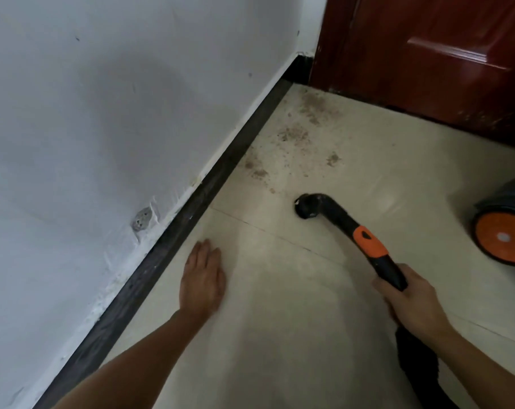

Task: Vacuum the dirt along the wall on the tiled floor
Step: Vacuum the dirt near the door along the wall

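The left hand (203, 278) lies flat on the pale cream tiled floor (280, 335), palm down with its fingers straight and close together. It is just beside the dark skirting board (191, 202) that runs along the foot of the white painted wall (103, 113). The right hand (409, 299), well apart from the left, has its fingers curled round the rear end of a black curved vacuum tube (368, 243) with an orange grip section. A black hose (409, 358) runs back from under the wrist toward the lower edge of the view. The tube's round mouth faces down at the floor, out from the skirting board; whether it touches the tile cannot be told. The brown dirt (294, 134) lies in scattered patches and specks beyond the mouth (the nearest specks are only a little ahead of it). It spreads along the skirting board up to the corner, where the wall meets a glossy red-brown wooden door (427, 54). At the right edge is part of a grey vacuum body (510, 196) with an orange wheel (504, 237). A thin grout line (265, 230) crosses the floor between the left hand and the tube's mouth. A grey chipped patch (142, 219) marks the wall just above the skirting board.
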### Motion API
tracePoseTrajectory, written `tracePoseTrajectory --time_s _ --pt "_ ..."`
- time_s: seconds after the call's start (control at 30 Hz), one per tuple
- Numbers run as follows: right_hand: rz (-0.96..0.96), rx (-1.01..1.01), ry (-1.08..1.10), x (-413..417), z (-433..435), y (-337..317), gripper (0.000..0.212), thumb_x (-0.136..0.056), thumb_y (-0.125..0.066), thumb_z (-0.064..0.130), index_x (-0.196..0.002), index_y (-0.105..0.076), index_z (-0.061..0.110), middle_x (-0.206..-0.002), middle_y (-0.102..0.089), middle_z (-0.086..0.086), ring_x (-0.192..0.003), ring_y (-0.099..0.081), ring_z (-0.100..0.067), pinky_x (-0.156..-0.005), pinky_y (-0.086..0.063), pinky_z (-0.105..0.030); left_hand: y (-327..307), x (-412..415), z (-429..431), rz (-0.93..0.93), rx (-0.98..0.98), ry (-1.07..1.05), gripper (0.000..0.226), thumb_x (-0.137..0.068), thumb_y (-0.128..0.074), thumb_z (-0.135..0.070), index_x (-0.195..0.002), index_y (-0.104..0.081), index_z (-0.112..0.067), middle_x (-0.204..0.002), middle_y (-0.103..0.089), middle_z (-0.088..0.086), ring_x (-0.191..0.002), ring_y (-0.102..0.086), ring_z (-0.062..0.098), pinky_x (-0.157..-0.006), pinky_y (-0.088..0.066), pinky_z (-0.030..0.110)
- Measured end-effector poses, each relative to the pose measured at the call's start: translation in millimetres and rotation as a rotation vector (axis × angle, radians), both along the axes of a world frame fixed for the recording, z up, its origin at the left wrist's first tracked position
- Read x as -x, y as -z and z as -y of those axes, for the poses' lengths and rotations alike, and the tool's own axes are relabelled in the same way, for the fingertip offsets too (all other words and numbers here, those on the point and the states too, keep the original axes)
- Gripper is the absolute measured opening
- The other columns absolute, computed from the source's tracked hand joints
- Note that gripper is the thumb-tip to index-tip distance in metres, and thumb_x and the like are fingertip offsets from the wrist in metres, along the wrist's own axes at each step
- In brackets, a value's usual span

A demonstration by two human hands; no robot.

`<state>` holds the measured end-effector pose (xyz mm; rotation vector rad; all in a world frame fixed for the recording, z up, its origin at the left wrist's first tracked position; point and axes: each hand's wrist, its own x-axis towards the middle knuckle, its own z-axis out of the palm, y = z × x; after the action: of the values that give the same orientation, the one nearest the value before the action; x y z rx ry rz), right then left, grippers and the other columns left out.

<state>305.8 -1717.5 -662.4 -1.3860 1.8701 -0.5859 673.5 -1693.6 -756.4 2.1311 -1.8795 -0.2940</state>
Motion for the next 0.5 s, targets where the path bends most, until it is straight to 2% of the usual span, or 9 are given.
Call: tracePoseTrajectory --time_s 0.07,0.17,0.3,0.37,0.5 --pt "0.007 0.034 0.081 4 23 -1 0.011 -0.089 -0.071 0.017 -0.086 -0.060 0.016 -0.056 -0.059 -0.010 -0.037 -0.051 -0.014 -0.046 -0.046 -0.032 -1 14 33 -0.060 -0.005 -0.053 0.051 -0.093 -0.030 -0.028 -0.122 -0.060 0.002 -0.135 -0.051 0.028 -0.127 -0.046 0.045 -0.105 -0.039 0.049" --pt "0.034 0.031 0.083 -6 48 -2 0.012 -0.090 -0.070 0.021 -0.090 -0.060 0.013 -0.059 -0.059 -0.010 -0.040 -0.052 -0.019 -0.047 -0.047 -0.035 2 33 60 -0.067 -0.064 -0.158 0.063 -0.094 -0.019 -0.036 -0.134 -0.051 0.000 -0.146 -0.039 0.028 -0.138 -0.032 0.042 -0.115 -0.027 0.048" --pt "-0.026 -0.013 -0.090 -30 36 6 0.014 -0.088 -0.070 0.026 -0.097 -0.059 0.026 -0.063 -0.062 -0.005 -0.049 -0.058 -0.020 -0.049 -0.047 -0.032 8 42 59 0.036 -0.066 -0.163 0.058 -0.099 -0.020 -0.034 -0.146 -0.036 -0.004 -0.155 -0.023 0.024 -0.146 -0.016 0.037 -0.119 -0.007 0.042" --pt "-0.145 -0.060 -0.171 -36 26 11 0.020 -0.087 -0.070 0.030 -0.103 -0.057 0.030 -0.068 -0.064 -0.003 -0.058 -0.062 -0.021 -0.052 -0.045 -0.033 10 43 61 0.051 -0.058 -0.164 0.057 -0.100 -0.022 -0.034 -0.146 -0.035 -0.005 -0.156 -0.022 0.023 -0.147 -0.014 0.035 -0.119 -0.006 0.041" --pt "-0.224 -0.003 -0.073 -38 65 11 0.029 -0.087 -0.068 0.029 -0.114 -0.059 0.022 -0.074 -0.064 -0.009 -0.067 -0.063 -0.031 -0.061 -0.049 -0.038 13 41 62 0.065 -0.076 -0.162 0.057 -0.100 -0.022 -0.035 -0.147 -0.034 -0.006 -0.157 -0.020 0.022 -0.147 -0.012 0.034 -0.119 -0.005 0.041"
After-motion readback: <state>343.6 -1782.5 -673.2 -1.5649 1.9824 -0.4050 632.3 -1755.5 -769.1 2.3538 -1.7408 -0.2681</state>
